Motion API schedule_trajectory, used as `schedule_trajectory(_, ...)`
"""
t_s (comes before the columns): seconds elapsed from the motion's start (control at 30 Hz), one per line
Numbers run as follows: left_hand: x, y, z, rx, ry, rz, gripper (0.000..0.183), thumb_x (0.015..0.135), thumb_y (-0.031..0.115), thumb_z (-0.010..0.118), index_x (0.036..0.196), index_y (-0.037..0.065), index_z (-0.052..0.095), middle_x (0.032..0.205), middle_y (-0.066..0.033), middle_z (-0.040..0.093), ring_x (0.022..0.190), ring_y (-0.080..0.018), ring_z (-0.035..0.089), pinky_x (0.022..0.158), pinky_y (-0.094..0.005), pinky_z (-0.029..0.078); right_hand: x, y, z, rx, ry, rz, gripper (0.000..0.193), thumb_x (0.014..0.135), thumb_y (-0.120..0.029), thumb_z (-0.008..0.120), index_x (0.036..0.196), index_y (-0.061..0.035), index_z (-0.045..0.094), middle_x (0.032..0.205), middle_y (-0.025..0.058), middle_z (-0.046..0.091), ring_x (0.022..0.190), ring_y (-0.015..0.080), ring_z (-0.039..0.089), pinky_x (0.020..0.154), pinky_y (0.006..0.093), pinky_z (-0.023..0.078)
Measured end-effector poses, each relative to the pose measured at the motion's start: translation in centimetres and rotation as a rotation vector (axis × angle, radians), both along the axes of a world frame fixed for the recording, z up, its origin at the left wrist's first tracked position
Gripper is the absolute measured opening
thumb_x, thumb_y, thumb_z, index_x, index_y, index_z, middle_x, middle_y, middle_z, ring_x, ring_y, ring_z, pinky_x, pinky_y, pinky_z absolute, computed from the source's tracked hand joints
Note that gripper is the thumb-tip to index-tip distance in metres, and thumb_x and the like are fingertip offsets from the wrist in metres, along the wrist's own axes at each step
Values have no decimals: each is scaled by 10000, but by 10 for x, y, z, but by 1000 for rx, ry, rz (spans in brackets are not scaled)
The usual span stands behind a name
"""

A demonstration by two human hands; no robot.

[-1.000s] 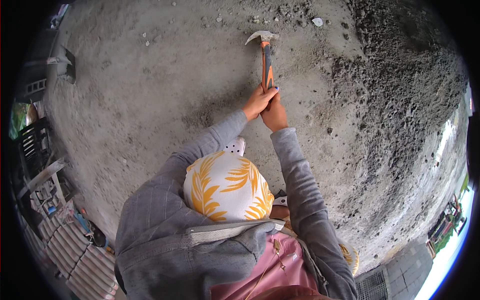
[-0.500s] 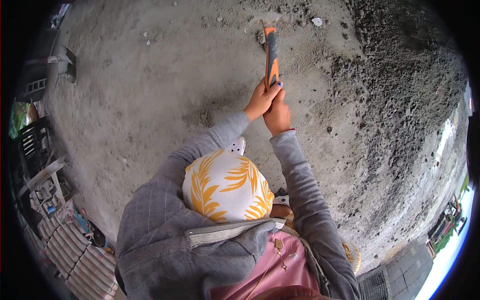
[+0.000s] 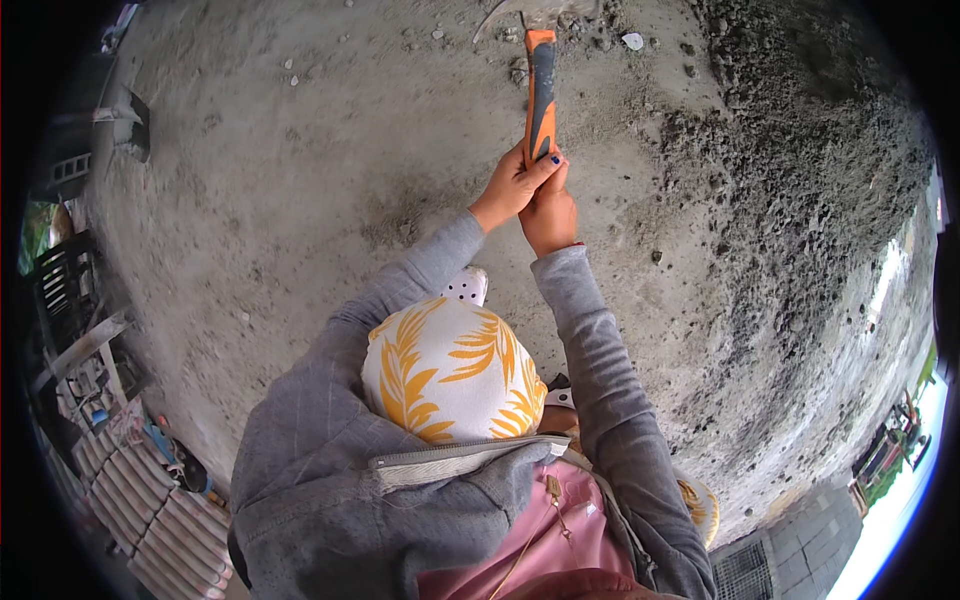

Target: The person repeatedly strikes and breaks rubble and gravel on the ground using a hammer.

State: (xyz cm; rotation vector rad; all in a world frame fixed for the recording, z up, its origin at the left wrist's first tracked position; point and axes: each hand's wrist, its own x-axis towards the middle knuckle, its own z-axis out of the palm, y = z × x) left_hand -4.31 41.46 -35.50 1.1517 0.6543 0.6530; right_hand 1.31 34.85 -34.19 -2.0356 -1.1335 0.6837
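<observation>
Both my hands are wrapped around the orange and grey handle of a hammer [image 3: 541, 95], stretched out in front of me. My left hand [image 3: 511, 186] grips with its thumb along the handle. Just below and to the right, my right hand [image 3: 550, 212] closes round the handle's lower end, touching the left. At the upper edge of the view is the grey metal head, its left side a thin curved point; the far right part blurs into the ground. Loose grit and small stones [image 3: 519, 70] lie beside the head.
Rough grey ground [image 3: 300, 190] spreads around me, with dark loose gravel [image 3: 800, 130] on the right. A white chip [image 3: 632, 41] lies near the hammer head. Stacked ridged tiles [image 3: 150, 500] stand lower left. A white shoe [image 3: 467, 287] shows beyond my patterned knee [image 3: 455, 370].
The hammer and both hands have shifted slightly up and to the left. Its head, blurred earlier, shows more sharply now. Both hands keep their grip.
</observation>
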Motion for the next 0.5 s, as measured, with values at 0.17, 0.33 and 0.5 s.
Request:
schedule_trajectory(0.17, 0, 4, -46, -581, 213, -26, 254, 801, 312, 512, 895, 77, 487, 798, -16, 522, 710, -95, 501, 628, -253, 426, -2, 5, -25, -349, 4, 23, 486, 708, -206, 535, 1077, -22, 279, 767, 205, 574, 680, 387, 552, 598, 456, 434)
schedule_trajectory(0.33, -23, -19, 10, -336, 89, -41, 182, 813, 239, 512, 854, 62, 503, 823, -17, 531, 767, -101, 505, 695, -260, 421, -22, -26, 9, -175, 112, -1, 500, 714, -103, 530, 1110, 16, 249, 764, 204, 574, 695, 375, 560, 557, 403, 459)
schedule_trajectory(0.5, -20, -50, 13, -16, -72, -180, 171, 812, 208, 515, 868, 47, 495, 853, -33, 538, 824, -118, 498, 752, -266, 398, -20, -59, -10, 208, -20, -16, 526, 727, -135, 547, 1136, -16, 237, 700, 202, 568, 628, 371, 562, 507, 390, 451)
